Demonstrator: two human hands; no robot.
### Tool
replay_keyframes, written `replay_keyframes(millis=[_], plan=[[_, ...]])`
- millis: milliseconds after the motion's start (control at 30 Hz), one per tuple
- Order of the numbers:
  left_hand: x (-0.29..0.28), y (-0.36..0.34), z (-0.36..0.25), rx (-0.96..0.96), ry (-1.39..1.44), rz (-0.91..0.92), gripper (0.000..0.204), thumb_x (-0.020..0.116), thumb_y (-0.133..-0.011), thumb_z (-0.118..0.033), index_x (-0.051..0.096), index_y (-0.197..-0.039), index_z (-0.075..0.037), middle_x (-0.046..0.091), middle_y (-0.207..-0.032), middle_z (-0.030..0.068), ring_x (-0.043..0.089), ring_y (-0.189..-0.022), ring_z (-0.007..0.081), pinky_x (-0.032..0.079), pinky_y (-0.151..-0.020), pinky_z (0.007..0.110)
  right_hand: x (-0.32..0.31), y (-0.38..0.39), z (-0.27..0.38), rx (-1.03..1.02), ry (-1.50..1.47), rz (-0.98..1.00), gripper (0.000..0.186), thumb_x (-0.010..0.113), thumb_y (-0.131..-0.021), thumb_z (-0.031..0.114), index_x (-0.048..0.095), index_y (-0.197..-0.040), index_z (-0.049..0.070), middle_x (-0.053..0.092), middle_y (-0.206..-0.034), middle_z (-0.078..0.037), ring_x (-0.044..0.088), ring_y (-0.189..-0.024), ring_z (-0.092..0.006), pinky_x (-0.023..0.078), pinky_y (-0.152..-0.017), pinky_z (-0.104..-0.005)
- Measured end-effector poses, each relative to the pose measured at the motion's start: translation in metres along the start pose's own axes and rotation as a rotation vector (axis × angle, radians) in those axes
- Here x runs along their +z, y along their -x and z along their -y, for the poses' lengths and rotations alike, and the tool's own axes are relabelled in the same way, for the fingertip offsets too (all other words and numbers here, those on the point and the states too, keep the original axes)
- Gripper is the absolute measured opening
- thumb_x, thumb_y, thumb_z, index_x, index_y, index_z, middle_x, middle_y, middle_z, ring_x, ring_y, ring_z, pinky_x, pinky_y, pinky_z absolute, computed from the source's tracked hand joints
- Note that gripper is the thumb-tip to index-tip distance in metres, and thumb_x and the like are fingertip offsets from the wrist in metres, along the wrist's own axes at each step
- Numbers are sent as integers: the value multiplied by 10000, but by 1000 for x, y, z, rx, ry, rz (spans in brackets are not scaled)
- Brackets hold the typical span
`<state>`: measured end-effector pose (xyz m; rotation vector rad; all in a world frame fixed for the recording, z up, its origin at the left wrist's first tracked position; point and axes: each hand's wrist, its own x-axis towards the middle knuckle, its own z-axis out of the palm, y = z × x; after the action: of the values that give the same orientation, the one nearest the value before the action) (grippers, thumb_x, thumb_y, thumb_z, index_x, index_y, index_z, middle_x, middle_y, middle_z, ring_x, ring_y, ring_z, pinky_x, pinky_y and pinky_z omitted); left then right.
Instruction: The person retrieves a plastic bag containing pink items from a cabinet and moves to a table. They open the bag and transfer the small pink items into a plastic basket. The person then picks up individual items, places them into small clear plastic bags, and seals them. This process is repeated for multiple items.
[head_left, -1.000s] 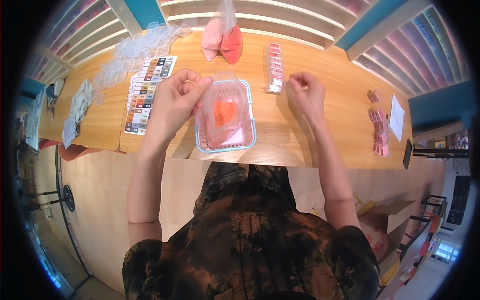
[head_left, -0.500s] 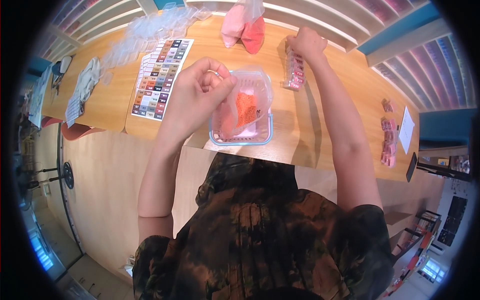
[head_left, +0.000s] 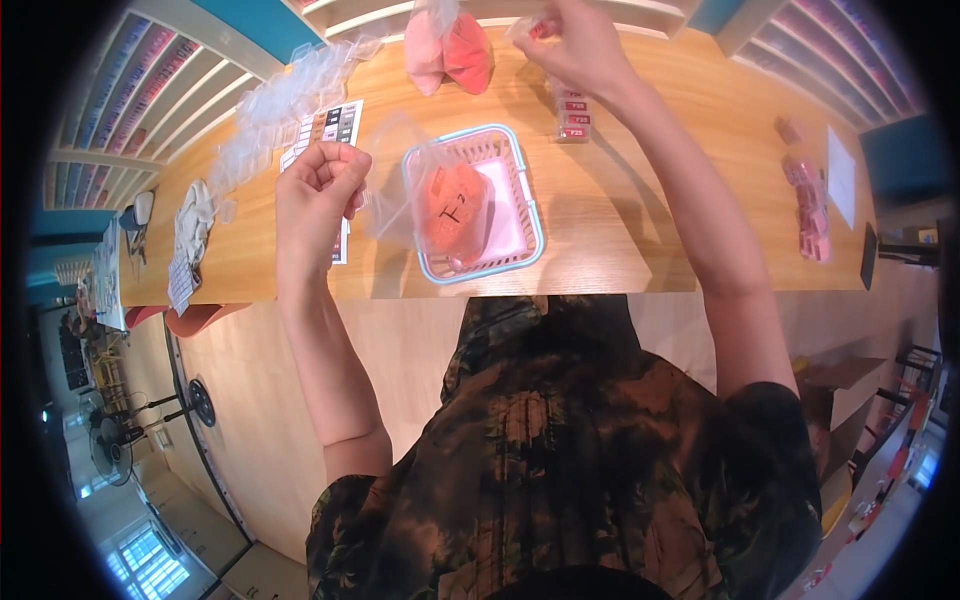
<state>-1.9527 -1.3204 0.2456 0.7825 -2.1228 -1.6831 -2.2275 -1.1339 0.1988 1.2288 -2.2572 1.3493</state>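
Note:
My left hand (head_left: 322, 190) is closed in a pinch at the edge of a clear plastic bag (head_left: 456, 212). Orange beads fill the bag's lower end, which rests in a small basket (head_left: 532, 205) with a pale blue rim and a pink bottom. Dark handwriting marks the bag. Farther off to the right, my right hand (head_left: 585, 50) grips a small clear box (head_left: 535, 30) with a red label, partly covered by the fingers. Below that hand stands a row of similar small boxes (head_left: 572, 120) with red and pink labels.
Two bags of pink and coral beads (head_left: 448, 55) lie at the back. Left of them are piled clear empty boxes (head_left: 290, 100) and a colour chart (head_left: 340, 125). More pink boxes (head_left: 808, 205) and a white paper (head_left: 842, 175) lie at the right. Shelves (head_left: 120, 90) line the back.
My left hand has moved left, and the bag of orange beads has turned, its marked side now showing. My right hand has lifted a small box away from the row. The view has shifted.

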Motion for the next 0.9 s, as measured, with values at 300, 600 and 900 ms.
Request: replay_keyframes(millis=[300,600,900], plan=[[-8,-2,9,10,-42,-26,94,703,-916,-94,649,-917,-17,579,-681,-38,486,-576,36,375,-537,195,-64,77,59,-118,-100,28,473,726,-785,32,641,-1250,43,680,-1067,-112,659,-907,-218,533,-818,-320],[-25,-6,31,15,-156,-123,69,714,-919,-94,688,-924,-30,615,-740,-46,489,-626,29,366,-574,186,-50,114,73,-148,-161,44,464,758,-780,85,604,-1215,47,630,-1076,-139,626,-1011,-322,528,-860,-415],[-41,-12,60,-23,-145,-117,77,685,-940,-52,706,-1007,-23,653,-846,-46,553,-738,20,426,-661,172,-44,124,70,-178,-210,21,397,743,-780,95,660,-1165,49,627,-1079,-115,626,-994,-323,519,-835,-421]])
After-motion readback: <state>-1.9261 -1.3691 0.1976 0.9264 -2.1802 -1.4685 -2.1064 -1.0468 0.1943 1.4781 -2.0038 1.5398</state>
